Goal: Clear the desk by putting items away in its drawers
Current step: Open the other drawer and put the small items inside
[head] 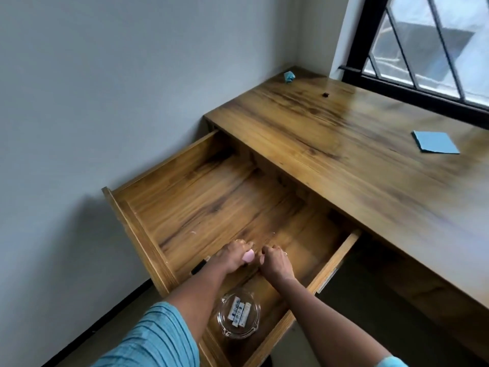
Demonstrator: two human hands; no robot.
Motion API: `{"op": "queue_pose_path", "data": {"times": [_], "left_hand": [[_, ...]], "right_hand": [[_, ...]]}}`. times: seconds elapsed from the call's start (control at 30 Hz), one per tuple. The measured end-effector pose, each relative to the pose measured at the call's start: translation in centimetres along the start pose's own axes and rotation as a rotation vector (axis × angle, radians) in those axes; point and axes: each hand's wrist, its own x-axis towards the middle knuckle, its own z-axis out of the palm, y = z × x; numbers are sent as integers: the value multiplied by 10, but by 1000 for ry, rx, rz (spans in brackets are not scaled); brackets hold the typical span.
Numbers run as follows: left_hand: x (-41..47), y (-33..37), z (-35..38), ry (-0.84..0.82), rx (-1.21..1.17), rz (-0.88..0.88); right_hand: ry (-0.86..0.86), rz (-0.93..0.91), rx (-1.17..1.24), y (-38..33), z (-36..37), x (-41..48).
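A wide wooden drawer (201, 197) stands pulled far out from the desk (357, 160). Both my hands are inside it near its middle. My left hand (235, 256) grips a small pink object (248, 256), perhaps an eraser. My right hand (275, 262) is curled shut just beside it, and I cannot tell if it holds anything. A black marker (199, 266) lies against the drawer's left wall, partly hidden by my left arm. A glass ashtray (239, 315) holding three small white batteries sits in the drawer's near end. On the desk top lie a blue sticky pad (435, 142), a crumpled blue paper (289, 76) and a tiny dark item (325, 95).
A grey wall (105, 88) runs along the drawer's left side. A black-framed window (423, 62) borders the desk's far edge. The open drawer's right wall (336, 258) juts out over the dark floor below the desk.
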Motion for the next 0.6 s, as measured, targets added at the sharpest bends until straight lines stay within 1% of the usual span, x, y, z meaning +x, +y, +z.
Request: {"op": "queue_pose_path", "data": {"times": [0.13,0.27,0.47,0.6], "left_hand": [[9,-1,1,10,115,73],[12,-6,6,3,133,129],[4,-14,13,23,123,135],[2,-20,17,35,146,127]], "right_hand": [[5,79,-7,-2,6,-10],[18,105,-36,-3,11,-21],[49,184,-28,-8,19,-36],[40,194,-62,-10,22,-41]]}}
